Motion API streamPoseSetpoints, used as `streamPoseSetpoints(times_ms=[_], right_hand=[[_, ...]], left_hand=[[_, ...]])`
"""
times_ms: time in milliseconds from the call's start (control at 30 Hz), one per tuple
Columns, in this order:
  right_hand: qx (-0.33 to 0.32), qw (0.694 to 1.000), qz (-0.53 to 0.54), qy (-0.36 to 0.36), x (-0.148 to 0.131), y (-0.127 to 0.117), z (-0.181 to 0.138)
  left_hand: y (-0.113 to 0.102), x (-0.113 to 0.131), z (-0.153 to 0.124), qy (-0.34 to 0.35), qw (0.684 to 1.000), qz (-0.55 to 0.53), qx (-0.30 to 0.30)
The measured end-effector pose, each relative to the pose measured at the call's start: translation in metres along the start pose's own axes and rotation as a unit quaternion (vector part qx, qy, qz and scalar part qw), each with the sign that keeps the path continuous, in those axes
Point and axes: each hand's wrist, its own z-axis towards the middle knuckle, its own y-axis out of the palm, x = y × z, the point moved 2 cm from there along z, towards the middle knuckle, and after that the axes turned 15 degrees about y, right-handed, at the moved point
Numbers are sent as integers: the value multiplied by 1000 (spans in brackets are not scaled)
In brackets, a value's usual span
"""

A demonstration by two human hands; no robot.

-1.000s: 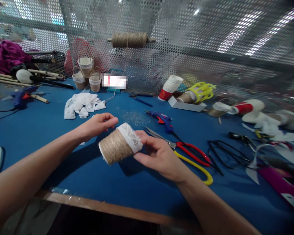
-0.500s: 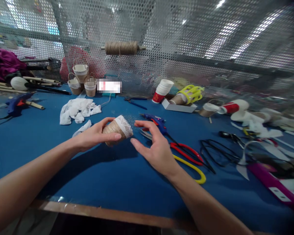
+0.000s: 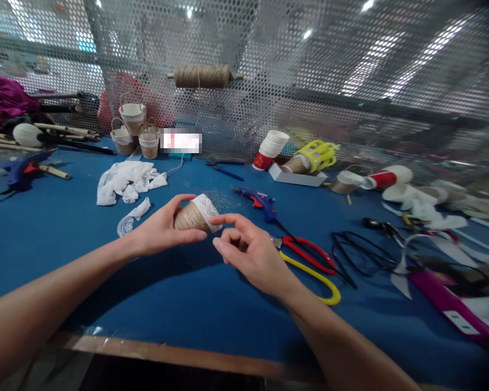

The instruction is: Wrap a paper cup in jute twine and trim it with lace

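A twine-wrapped cup (image 3: 191, 218) with a white lace band around its rim lies tilted in my left hand (image 3: 161, 228), its rim toward the right. The fingers and thumb of that hand wrap round the cup's body. At the rim, the index finger of my right hand (image 3: 255, 250) reaches to the lace and appears to touch it. The thumb and the other fingers of my right hand are apart and hold nothing. Scissors (image 3: 309, 255) with one red and one yellow handle lie partly hidden behind my right hand. A blue glue gun (image 3: 256, 201) rests just beyond it.
White lace pieces (image 3: 128, 182) lie left of the cup, with small twine baskets (image 3: 149, 141) behind. Stacked paper cups (image 3: 271, 149), pliers (image 3: 226, 169) and a twine spool (image 3: 201, 76) are at the back. Black cables (image 3: 362, 252) and a purple power strip (image 3: 444, 304) occupy the right.
My right hand has moved slightly left and its index finger has come to the cup's rim. The cup stays in my left hand, turned a little.
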Motion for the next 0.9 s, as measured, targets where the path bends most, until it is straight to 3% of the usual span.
streamPoseSetpoints(times_ms=[533, 900], right_hand=[[-10, 999, 15, 28, -1, 1, 1], [-1, 999, 20, 41, -2, -1, 1]], left_hand=[[4, -6, -5, 90, 989, 121, -9], [7, -5, -9, 177, 941, 287, -38]])
